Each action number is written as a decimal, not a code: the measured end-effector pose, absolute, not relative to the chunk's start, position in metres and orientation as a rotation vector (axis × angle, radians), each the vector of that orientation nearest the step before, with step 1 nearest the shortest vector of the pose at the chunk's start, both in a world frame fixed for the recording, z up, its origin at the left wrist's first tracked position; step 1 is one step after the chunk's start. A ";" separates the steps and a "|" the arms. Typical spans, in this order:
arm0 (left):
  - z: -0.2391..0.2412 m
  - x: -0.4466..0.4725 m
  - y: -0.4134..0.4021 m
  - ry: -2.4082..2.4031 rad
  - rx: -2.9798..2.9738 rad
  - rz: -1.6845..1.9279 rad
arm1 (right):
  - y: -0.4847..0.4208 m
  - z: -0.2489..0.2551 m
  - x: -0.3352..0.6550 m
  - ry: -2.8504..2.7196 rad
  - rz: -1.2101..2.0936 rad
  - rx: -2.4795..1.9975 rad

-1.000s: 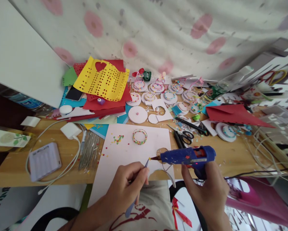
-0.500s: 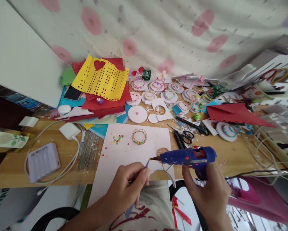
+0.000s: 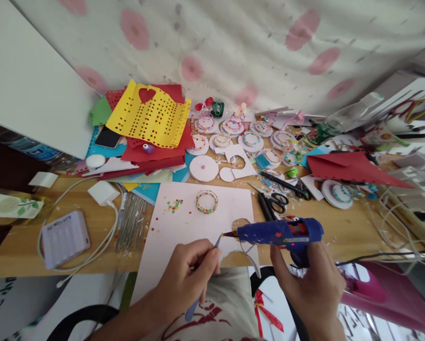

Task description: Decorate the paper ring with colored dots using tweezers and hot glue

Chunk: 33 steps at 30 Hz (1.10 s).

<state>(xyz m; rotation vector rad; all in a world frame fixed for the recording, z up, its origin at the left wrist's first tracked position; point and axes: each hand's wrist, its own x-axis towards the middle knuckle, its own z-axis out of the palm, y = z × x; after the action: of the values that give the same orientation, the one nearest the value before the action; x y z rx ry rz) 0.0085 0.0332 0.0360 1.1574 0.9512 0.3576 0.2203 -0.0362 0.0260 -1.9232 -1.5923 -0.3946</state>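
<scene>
My left hand (image 3: 191, 265) pinches a pair of bluish tweezers (image 3: 194, 308), whose tip points up and to the right. A tiny yellowish bit (image 3: 222, 235) shows at that tip. My right hand (image 3: 308, 279) is wrapped round a blue hot glue gun (image 3: 279, 233), its brown nozzle right at the tweezer tip; whether they touch I cannot tell. Beneath lies a white sheet (image 3: 176, 220) with a ring dotted in red, green and yellow (image 3: 207, 202) and a scatter of small coloured paper dots (image 3: 175, 205).
Behind the sheet stand several decorated white paper discs (image 3: 203, 168). Black-handled scissors (image 3: 279, 202) and a black pen-like tool (image 3: 283, 183) lie to the right. At left are a bundle of thin wires (image 3: 130, 222), a power bank (image 3: 66, 239) and a cable. Yellow punched paper (image 3: 150, 113) tops a stack.
The glue gun and my right hand have shifted very slightly to the right. My left hand and the tweezers look nearly unmoved.
</scene>
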 end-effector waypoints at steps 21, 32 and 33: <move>0.032 0.010 0.035 0.948 1.142 0.352 | -0.034 0.026 0.217 -1.472 -0.075 -1.986; 0.029 0.000 0.045 0.889 1.148 0.375 | -0.036 0.025 0.213 -1.587 -0.231 -1.969; 0.029 -0.002 0.048 0.885 1.148 0.381 | -0.035 0.025 0.211 -1.603 -0.241 -1.963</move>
<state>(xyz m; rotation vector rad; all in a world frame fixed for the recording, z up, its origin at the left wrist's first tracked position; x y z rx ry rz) -0.0016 0.0475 0.0289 1.1477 0.8848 0.3813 0.2109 -0.0349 0.0250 -1.9631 -1.6028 -0.2408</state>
